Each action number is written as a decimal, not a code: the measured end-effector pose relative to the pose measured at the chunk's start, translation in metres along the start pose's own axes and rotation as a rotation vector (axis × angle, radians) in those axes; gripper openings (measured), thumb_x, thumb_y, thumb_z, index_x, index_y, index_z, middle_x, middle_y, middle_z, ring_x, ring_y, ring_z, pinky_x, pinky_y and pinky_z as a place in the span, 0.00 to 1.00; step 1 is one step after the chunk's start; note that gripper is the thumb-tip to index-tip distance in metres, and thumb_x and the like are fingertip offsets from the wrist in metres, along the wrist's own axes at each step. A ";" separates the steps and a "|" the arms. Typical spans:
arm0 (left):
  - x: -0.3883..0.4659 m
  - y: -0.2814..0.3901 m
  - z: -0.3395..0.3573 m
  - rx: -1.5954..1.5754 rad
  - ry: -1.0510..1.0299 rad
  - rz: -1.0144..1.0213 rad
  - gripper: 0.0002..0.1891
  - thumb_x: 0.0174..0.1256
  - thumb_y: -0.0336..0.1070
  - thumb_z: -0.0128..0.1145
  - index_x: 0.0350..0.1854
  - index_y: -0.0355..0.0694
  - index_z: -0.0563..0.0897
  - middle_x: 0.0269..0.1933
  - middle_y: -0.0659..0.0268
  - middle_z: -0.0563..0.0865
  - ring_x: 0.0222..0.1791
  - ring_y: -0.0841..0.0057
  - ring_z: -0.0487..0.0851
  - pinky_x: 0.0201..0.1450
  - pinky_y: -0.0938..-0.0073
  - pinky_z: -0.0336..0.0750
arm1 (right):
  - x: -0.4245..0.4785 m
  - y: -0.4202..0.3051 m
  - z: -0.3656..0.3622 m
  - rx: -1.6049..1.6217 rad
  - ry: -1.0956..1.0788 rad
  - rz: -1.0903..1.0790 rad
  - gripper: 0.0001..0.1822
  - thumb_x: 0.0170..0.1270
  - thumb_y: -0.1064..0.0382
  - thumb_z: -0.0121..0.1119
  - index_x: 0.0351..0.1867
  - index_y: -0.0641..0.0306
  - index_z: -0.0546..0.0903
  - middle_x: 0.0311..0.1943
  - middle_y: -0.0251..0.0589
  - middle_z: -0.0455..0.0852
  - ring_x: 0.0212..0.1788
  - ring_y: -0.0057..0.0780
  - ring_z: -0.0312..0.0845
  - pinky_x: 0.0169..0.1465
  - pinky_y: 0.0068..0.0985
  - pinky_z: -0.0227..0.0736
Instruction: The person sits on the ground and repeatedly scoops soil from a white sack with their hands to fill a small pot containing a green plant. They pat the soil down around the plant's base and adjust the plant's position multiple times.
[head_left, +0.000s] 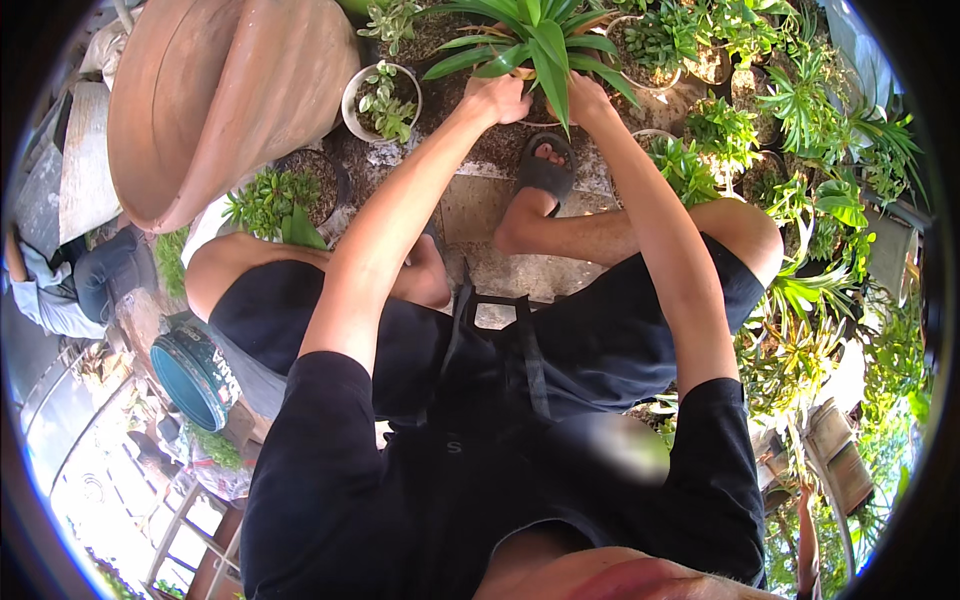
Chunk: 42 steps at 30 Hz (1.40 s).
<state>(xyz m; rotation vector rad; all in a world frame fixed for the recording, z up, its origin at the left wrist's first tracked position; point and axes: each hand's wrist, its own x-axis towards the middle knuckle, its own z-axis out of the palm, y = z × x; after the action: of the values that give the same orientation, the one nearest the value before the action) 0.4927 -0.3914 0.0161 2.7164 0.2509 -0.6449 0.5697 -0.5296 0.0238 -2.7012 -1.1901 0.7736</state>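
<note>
At the top middle, a potted plant with long strap-shaped green leaves (551, 45) stands between my hands. My left hand (499, 97) is curled at the base of its leaves on the left side. My right hand (585, 97) is at the same base on the right, its fingers partly hidden by the leaves. Whether either hand grips the pot, the soil or the leaves cannot be told. Part of a pot rim (544, 122) shows below the hands. To the left, a white round pot (349, 112) holds a small variegated plant (386, 112).
A large terracotta pot (292, 75) lies tilted at the upper left, above a leafy potted plant (274, 202). Many potted plants (720, 131) crowd the right. My sandalled foot (551, 161) rests near the pot. A teal bucket (187, 375) and another person (52, 285) are at the left.
</note>
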 end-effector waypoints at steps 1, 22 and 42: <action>-0.004 0.001 -0.001 0.033 -0.006 0.001 0.24 0.67 0.50 0.44 0.55 0.37 0.77 0.50 0.47 0.83 0.52 0.55 0.81 0.54 0.58 0.76 | -0.001 0.001 0.005 0.011 -0.002 -0.002 0.13 0.50 0.68 0.57 0.38 0.64 0.85 0.38 0.55 0.86 0.45 0.47 0.84 0.46 0.38 0.80; -0.133 0.000 -0.082 -0.066 0.082 0.264 0.16 0.59 0.47 0.64 0.40 0.38 0.81 0.46 0.59 0.83 0.46 0.64 0.83 0.50 0.62 0.77 | -0.074 -0.001 -0.082 0.031 0.350 -0.072 0.14 0.53 0.57 0.62 0.40 0.59 0.85 0.36 0.52 0.86 0.41 0.48 0.84 0.48 0.38 0.78; -0.490 -0.250 -0.132 -0.436 0.957 -0.057 0.08 0.57 0.31 0.66 0.31 0.35 0.79 0.34 0.65 0.83 0.34 0.79 0.80 0.40 0.75 0.76 | -0.076 -0.305 -0.089 0.079 0.157 -0.813 0.11 0.56 0.65 0.67 0.40 0.67 0.83 0.34 0.49 0.87 0.34 0.34 0.85 0.40 0.28 0.78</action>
<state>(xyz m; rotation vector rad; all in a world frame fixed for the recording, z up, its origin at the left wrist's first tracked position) 0.0525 -0.1571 0.2839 2.3705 0.6013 0.6753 0.3668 -0.3619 0.2169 -1.8755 -1.9308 0.4505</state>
